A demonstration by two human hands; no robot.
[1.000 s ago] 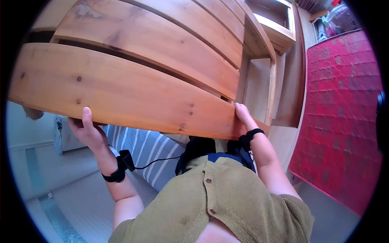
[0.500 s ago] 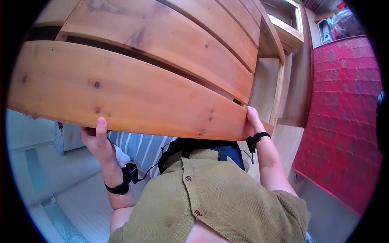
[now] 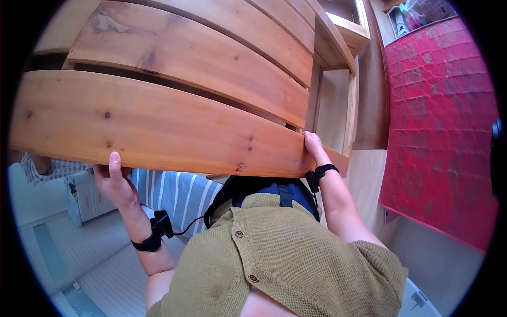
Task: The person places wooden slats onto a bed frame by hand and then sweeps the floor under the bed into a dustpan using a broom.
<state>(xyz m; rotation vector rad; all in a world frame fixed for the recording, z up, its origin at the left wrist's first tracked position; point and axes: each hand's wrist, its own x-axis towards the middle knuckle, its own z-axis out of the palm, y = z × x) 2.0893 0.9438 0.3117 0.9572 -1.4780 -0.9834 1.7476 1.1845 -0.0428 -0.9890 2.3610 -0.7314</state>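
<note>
A long, knotted wooden plank [image 3: 174, 127] lies across in front of me, the nearest of several broad bed slats. My left hand [image 3: 119, 185] grips its near edge toward the left, the thumb up on the face and the fingers hidden underneath. Near the plank's right end, my right hand [image 3: 314, 147] is closed over the board, most of its fingers out of sight. Beyond a dark gap sits the second slat [image 3: 195, 66], marked by a pale stained patch at its far left. Black bands with small dark devices circle both my wrists.
To the right of the slats is an open wooden frame [image 3: 334, 108] with compartments. A red patterned mat [image 3: 438, 121] covers a surface at the far right, bagged items [image 3: 422, 13] behind it. Grey striped bedding [image 3: 177, 198] shows below the plank, and a small white cabinet [image 3: 92, 198] at left.
The slats, frame and mat sit further left in the picture, and more of the room below the plank at left shows. Both hands keep the same hold on the plank.
</note>
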